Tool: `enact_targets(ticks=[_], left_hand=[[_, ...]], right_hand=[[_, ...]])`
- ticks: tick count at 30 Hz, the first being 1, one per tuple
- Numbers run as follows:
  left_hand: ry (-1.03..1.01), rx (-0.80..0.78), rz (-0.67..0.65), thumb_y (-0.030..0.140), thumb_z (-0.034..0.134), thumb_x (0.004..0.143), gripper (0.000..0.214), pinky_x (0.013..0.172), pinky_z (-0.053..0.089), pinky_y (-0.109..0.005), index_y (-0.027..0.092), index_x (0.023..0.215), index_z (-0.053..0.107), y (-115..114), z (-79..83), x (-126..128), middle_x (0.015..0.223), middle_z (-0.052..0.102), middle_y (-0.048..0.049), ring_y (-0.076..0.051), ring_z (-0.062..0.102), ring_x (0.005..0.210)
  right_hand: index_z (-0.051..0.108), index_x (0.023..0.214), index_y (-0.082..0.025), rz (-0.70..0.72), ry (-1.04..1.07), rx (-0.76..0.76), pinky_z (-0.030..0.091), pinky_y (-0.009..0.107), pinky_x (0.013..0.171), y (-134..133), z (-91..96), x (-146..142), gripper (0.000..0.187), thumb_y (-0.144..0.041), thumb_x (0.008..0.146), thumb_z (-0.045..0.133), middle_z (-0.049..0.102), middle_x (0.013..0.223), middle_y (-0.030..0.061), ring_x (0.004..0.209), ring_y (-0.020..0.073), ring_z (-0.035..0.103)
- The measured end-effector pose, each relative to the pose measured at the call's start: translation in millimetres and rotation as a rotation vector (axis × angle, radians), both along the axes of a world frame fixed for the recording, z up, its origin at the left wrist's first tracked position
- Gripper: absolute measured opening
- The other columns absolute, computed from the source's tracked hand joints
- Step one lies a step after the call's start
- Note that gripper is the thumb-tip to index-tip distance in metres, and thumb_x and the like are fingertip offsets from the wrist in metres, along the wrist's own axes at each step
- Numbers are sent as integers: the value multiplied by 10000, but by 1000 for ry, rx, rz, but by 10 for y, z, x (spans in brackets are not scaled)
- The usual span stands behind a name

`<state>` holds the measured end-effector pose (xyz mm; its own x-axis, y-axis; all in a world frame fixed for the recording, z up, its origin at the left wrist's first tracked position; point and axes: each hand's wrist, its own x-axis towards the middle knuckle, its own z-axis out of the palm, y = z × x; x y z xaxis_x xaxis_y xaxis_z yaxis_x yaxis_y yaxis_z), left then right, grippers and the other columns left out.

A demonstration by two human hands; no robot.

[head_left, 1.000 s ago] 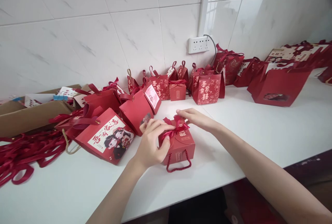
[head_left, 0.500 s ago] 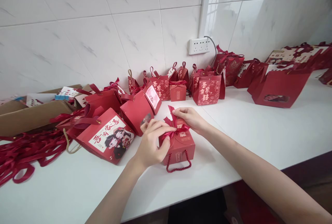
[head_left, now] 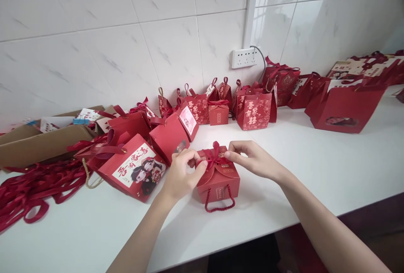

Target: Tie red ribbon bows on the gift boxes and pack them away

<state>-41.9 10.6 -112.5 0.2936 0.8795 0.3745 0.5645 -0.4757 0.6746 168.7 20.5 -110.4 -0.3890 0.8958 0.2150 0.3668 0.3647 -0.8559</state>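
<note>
In front of me a small red gift box (head_left: pixel 217 184) stands upright on the white table, its twisted rope handle (head_left: pixel 220 210) hanging down the near side. A red ribbon (head_left: pixel 216 155) is tied in a bow across the top. My left hand (head_left: pixel 186 172) pinches the bow's left side between thumb and fingers at the box's upper left. On the opposite side, my right hand (head_left: pixel 252 159) is closed in a pinch on the ribbon's right side. Its fingertips partly hide the ribbon there.
Left of the box lie a red gift bag with a cartoon couple (head_left: pixel 135 169), heaped red ribbons (head_left: pixel 41 188) and a cardboard box (head_left: pixel 47 140). Several red gift boxes (head_left: pixel 256 111) line the wall beneath a power strip (head_left: pixel 245 58). A larger red bag (head_left: pixel 347 108) stands at right.
My right hand has moved from the ribbon's raised upper end down to the bow's right side. My left hand has shifted slightly at the left side, and the bow now sits more upright.
</note>
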Motion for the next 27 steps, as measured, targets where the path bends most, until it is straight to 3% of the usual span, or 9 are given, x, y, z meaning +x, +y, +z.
enact_targets(ticks=[6,10,13,19,27], left_hand=[[-156,-197,-51,345,485,843,302,586,321,-260,185,599,406,30,-4,-19,607,412,32,-119,394,605],[-165,-199,-65,339,489,843,338,580,307,-257,187,575,351,38,-4,-27,598,366,34,-115,359,598],[-167,-211,-78,344,472,852,372,557,280,-259,191,567,288,46,7,-39,586,300,36,-110,311,578],[-148,-300,-109,394,446,860,392,537,227,-271,193,569,279,81,37,-88,594,262,33,-111,259,566],[-87,-302,-172,369,437,857,388,555,224,-278,194,570,242,107,61,-127,621,264,32,-114,253,577]], right_hand=[[448,628,-188,43,171,-30,290,250,539,-5,-124,-12,466,-609,829,461,406,601,-30,567,112,358],[479,644,-184,2,113,-22,320,251,573,-52,-145,-26,378,-518,797,573,473,628,-17,604,123,397],[466,622,-184,13,158,-22,322,252,574,-63,-151,-52,387,-500,842,512,468,636,-13,601,120,396],[409,603,-188,100,269,-173,261,244,534,-20,-173,-19,444,-554,812,548,379,600,-44,553,92,321],[428,598,-176,204,356,-301,267,257,582,49,-236,55,444,-532,802,597,416,617,-40,578,93,347]])
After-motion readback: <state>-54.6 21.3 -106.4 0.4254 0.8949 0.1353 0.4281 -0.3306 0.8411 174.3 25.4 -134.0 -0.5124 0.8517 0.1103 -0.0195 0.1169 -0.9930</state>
